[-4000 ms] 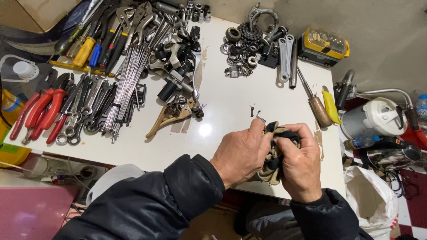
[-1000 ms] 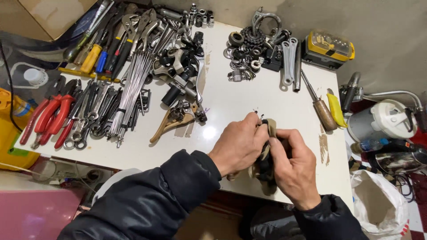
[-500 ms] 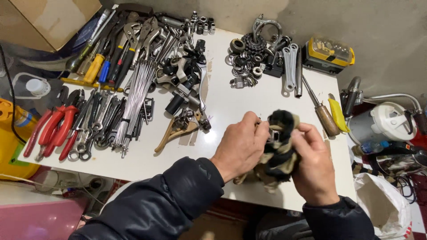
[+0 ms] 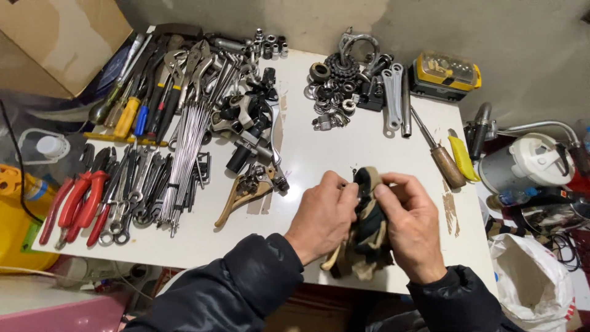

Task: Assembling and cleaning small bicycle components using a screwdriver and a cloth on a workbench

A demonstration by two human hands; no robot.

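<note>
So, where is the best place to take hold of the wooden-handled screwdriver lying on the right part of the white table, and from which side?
Grip the wooden-handled screwdriver by its thick brown handle, probably from above and from the table's near right edge. The handle lies toward that side and offers the widest part, while the thin metal shaft points away toward the wrenches. The yellow-handled tool lies close on its right, so fingers should close carefully there.

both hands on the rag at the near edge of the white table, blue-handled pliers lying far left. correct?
Not quite. The head view shows both the left hand and right hand on the dark rag at the near edge of the white table, but the pliers at the far left have red handles, not blue.
</note>
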